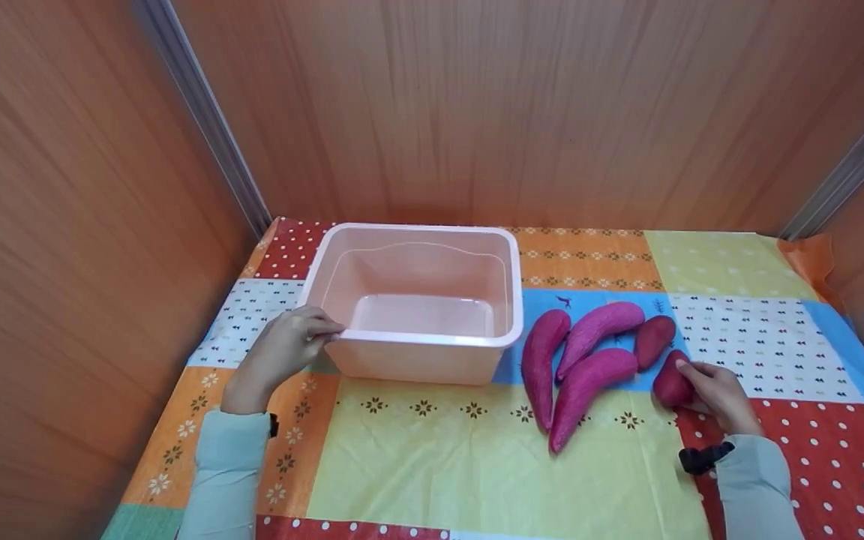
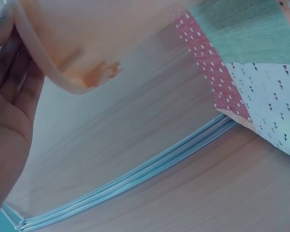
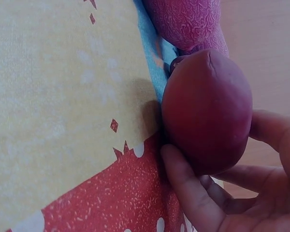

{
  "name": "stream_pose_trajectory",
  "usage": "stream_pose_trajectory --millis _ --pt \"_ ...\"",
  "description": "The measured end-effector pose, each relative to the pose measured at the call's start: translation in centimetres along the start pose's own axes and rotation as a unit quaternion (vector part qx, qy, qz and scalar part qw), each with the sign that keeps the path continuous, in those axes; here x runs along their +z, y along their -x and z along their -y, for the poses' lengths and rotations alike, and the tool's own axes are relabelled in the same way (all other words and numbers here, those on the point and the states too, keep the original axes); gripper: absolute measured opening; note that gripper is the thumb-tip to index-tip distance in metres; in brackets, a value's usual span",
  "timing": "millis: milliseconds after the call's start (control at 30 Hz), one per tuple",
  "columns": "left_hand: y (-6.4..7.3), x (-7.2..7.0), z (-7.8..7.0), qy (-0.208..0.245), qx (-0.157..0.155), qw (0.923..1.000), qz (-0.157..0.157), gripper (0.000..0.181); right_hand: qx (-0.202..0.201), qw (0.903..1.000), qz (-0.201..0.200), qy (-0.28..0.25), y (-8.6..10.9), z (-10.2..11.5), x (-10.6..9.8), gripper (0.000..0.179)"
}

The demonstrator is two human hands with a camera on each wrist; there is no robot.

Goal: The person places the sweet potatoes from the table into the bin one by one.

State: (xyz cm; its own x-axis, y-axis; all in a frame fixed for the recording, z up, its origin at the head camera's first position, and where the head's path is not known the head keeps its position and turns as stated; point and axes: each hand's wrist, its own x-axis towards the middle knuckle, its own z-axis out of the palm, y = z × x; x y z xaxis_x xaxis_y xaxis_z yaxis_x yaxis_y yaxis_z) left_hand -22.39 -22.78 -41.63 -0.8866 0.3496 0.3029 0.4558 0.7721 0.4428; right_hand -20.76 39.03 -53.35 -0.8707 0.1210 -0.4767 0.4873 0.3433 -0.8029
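Observation:
My left hand (image 1: 282,349) pinches the near left corner of a pale pink plastic tub (image 1: 409,360). In the left wrist view, the fingers (image 2: 19,72) lie along the tub's rim (image 2: 43,63). Far to the right, my right hand (image 1: 721,394) holds a smooth, dark red, mango-shaped fruit (image 1: 672,381), thumb on one side and fingers (image 3: 191,186) on the other. Its pointed end faces away from the palm in the right wrist view. Just beyond it lies a second dark red fruit (image 1: 655,341). Nothing lies inside the tub.
Between tub and right hand lie three long, curved magenta vegetables with wrinkled skin, the nearest one (image 1: 589,394) pointing toward me. A patchwork-print cloth (image 1: 432,457) covers the table. Wood-grain panels (image 1: 477,112) enclose the back and sides.

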Motion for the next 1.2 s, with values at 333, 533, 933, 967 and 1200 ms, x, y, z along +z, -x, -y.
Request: stream_pose_trajectory --millis 333,533,933,967,1200 --pt "-0.2 0.2 -0.1 0.027 -0.029 0.9992 0.001 0.019 0.014 0.9999 -0.005 -0.003 0.0 0.0 -0.2 0.085" --pt "-0.4 0.3 -0.3 0.037 -0.038 0.9986 0.001 0.017 0.013 0.9998 -0.013 -0.006 -0.1 -0.1 -0.1 0.085" --pt "-0.5 0.1 -0.5 0.044 -0.051 0.9976 0.013 0.017 0.01 0.9998 -0.01 -0.017 0.1 -0.2 -0.5 0.085" --pt "-0.4 0.1 -0.5 0.044 -0.051 0.9977 0.013 0.017 0.008 0.9997 -0.007 -0.022 0.1 -0.3 -0.6 0.085" --pt "-0.3 0.0 -0.3 0.036 -0.049 0.9981 0.008 0.016 0.006 0.9993 0.018 -0.034 0.2 -0.2 -1.1 0.087"
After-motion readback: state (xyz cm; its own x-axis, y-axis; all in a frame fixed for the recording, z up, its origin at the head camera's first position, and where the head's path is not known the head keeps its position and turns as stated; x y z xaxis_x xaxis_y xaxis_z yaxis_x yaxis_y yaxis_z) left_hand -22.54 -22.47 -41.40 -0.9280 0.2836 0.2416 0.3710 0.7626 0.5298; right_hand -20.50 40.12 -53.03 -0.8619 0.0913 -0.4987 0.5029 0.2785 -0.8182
